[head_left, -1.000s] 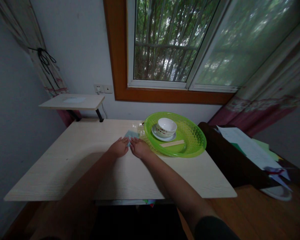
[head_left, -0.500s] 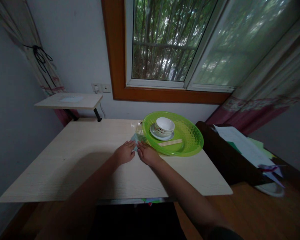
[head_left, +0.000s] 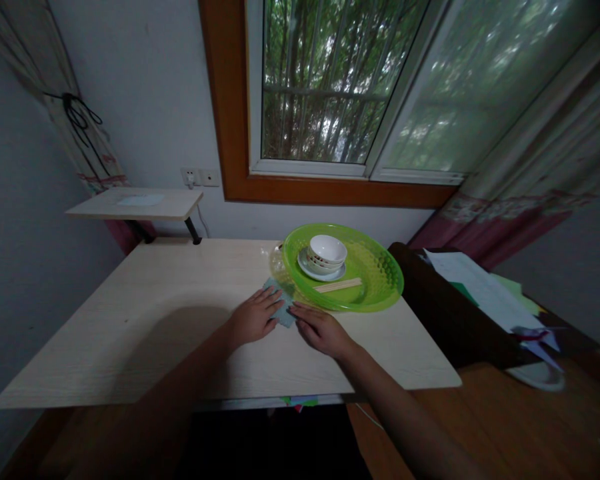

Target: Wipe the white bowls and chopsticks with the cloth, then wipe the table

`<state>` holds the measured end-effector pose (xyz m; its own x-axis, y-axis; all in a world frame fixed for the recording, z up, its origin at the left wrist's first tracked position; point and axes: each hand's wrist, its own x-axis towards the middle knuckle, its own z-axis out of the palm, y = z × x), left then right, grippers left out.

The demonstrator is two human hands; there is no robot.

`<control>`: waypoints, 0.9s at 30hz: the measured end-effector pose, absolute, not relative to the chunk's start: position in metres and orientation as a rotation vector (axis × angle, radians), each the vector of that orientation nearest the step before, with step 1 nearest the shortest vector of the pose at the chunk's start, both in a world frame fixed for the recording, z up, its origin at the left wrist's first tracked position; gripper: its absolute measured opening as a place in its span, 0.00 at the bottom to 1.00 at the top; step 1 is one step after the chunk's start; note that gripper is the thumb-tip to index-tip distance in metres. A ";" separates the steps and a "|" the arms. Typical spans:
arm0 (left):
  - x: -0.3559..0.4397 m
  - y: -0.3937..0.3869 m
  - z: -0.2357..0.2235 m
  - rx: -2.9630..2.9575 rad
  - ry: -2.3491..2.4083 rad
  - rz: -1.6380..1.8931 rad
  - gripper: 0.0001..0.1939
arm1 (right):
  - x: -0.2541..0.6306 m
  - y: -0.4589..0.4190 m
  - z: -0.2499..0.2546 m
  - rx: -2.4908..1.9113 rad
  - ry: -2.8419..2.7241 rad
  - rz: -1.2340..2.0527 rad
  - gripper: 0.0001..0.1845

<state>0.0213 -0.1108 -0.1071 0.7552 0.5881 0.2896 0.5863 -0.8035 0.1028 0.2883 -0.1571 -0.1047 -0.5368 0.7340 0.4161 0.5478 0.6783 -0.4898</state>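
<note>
A small grey-blue cloth (head_left: 285, 316) lies spread on the pale wooden table (head_left: 180, 360), left of the green basket's front rim. Flat on its left part rests my left hand (head_left: 254, 317), fingers stretched out and apart. My right hand (head_left: 324, 329) is at the cloth's right edge, its fingertips touching it and its fingers extended, some slightly bent. Just beyond both hands stands the round green plastic basket (head_left: 380, 293). Inside it are stacked white bowls (head_left: 328, 251) on a white plate (head_left: 305, 264), with light chopsticks (head_left: 338, 285) beside them.
Clear crinkled plastic (head_left: 276, 261) sits at the basket's left rim. A small raised shelf (head_left: 170, 200) with a paper stands at the back left. Right of the table is a dark piece of furniture (head_left: 430, 300) bearing papers (head_left: 480, 293). The window is behind.
Both hands have come nearer to me, and the right one has shifted rightward, away from the left. The cloth has moved nearer too, and more of it shows.
</note>
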 end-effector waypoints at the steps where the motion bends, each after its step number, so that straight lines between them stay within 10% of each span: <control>1: 0.027 -0.109 -0.111 2.943 0.960 0.468 0.27 | 0.289 -0.157 -0.104 -0.985 -2.264 0.403 0.24; 15: -0.023 -0.042 -0.132 2.820 1.454 0.247 0.27 | 0.293 -0.155 -0.109 -0.989 -2.130 0.359 0.24; 27: -0.082 -0.118 -0.128 2.946 0.927 0.162 0.27 | 0.291 -0.153 -0.109 -0.972 -2.093 0.361 0.22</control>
